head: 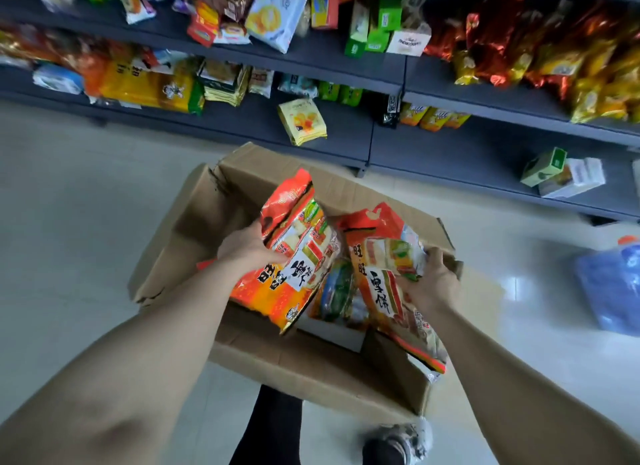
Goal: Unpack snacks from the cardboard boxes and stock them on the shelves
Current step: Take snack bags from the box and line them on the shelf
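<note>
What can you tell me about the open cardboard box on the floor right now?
The brown corrugated cardboard box sits on the pale glossy floor before the grey shelves, its flaps folded outward, the left one creased and torn. Inside lie more packets, including a green one. Over its opening, the left hand grips one red-orange rice cracker bag and the right hand grips another. Neither hand visibly touches the box.

Above the open cardboard box [311, 371], the left hand [247, 248] grips one orange-red snack bag [294, 257] and the right hand [433, 281] grips another [381, 284]; beyond the box stand stocked grey shelves [332, 142].
</note>
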Action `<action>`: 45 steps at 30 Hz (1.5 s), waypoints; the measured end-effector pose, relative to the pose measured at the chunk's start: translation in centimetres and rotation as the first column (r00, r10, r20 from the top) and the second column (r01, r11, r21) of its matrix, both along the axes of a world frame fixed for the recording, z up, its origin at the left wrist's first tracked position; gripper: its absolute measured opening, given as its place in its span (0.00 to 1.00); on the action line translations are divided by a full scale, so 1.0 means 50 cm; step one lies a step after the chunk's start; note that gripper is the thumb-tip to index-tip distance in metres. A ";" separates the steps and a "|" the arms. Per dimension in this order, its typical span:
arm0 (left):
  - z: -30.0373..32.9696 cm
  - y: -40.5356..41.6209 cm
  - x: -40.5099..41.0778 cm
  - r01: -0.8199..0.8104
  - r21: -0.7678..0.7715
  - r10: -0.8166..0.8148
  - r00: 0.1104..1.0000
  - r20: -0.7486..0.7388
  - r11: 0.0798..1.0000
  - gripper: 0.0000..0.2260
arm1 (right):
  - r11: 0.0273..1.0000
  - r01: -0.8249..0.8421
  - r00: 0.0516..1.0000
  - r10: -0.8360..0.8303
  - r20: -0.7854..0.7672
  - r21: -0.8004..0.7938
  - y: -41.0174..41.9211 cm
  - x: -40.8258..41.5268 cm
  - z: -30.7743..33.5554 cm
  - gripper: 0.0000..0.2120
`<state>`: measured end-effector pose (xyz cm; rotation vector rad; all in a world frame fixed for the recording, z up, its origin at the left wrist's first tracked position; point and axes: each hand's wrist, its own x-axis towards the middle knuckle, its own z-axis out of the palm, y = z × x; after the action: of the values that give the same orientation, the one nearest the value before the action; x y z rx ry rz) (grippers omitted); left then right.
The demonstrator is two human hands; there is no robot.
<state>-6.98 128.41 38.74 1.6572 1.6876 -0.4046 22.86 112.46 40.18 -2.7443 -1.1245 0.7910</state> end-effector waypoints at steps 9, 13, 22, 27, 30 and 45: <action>0.336 -0.100 0.142 0.082 0.169 -0.096 0.992 0.078 0.982 0.40 | 0.921 0.272 0.936 -0.185 -0.300 0.280 -0.138 0.212 0.250 0.25; 0.511 -0.179 0.278 0.128 0.314 -0.181 0.973 0.146 0.941 0.42 | 0.836 0.385 0.895 -0.234 -0.381 0.391 -0.251 0.375 0.387 0.33; 0.800 -0.334 0.653 0.256 0.576 -0.410 0.899 0.154 0.777 0.36 | 0.609 0.476 0.877 -0.280 -0.389 0.634 -0.476 0.672 0.667 0.32; 0.926 -0.380 0.847 0.367 0.664 -0.558 0.825 0.092 0.651 0.40 | 0.520 0.464 0.885 -0.319 -0.340 0.717 -0.554 0.808 0.796 0.34; 0.969 -0.382 0.929 0.399 0.685 -0.603 0.794 0.073 0.609 0.42 | 0.468 0.454 0.884 -0.345 -0.316 0.758 -0.573 0.871 0.839 0.23; 1.161 -0.160 1.222 0.395 0.794 -0.736 0.670 0.096 0.463 0.20 | 0.272 0.284 0.895 -0.420 -0.152 0.919 -0.383 1.176 1.026 0.37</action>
<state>54.13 120.41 96.79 2.6935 0.8775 0.4113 81.68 93.30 91.46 -1.8510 -0.5649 -0.1477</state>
